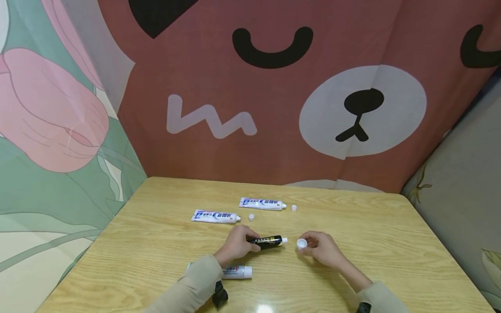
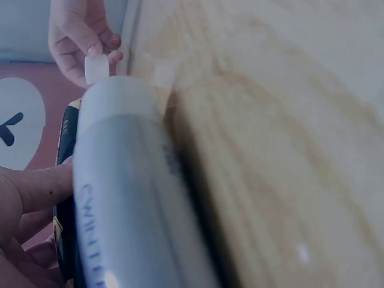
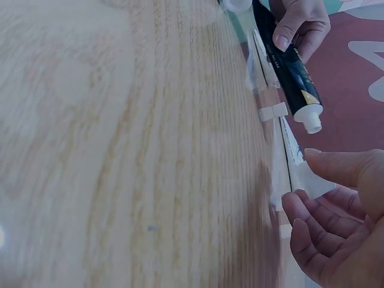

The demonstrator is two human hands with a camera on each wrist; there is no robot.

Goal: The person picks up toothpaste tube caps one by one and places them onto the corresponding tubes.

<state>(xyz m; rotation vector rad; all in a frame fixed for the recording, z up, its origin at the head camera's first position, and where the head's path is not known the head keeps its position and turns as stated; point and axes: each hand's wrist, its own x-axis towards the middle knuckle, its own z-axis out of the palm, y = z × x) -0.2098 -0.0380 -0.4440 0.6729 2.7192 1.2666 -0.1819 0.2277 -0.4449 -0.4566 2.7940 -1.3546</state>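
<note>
While the left hand (image 1: 237, 244) curls round the black tube (image 1: 269, 242), nozzle (image 1: 284, 240) rightward, the right hand (image 1: 322, 249) pinches the white cap (image 1: 302, 244) just beyond that nozzle; both forearms (image 1: 354, 274) angle inward. A grey tube (image 1: 236, 273) lies just nearside of the left grip.

Passage lies right of the right hand (image 1: 322, 248), but two white tubes (image 1: 215, 216) obstruct beyond the left hand (image 1: 236, 243).

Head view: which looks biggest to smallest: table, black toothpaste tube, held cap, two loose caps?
1. Wooden table
2. Black toothpaste tube, partly hidden by the left hand
3. Cap held in the right hand
4. Two loose caps, too alike to rank
</note>
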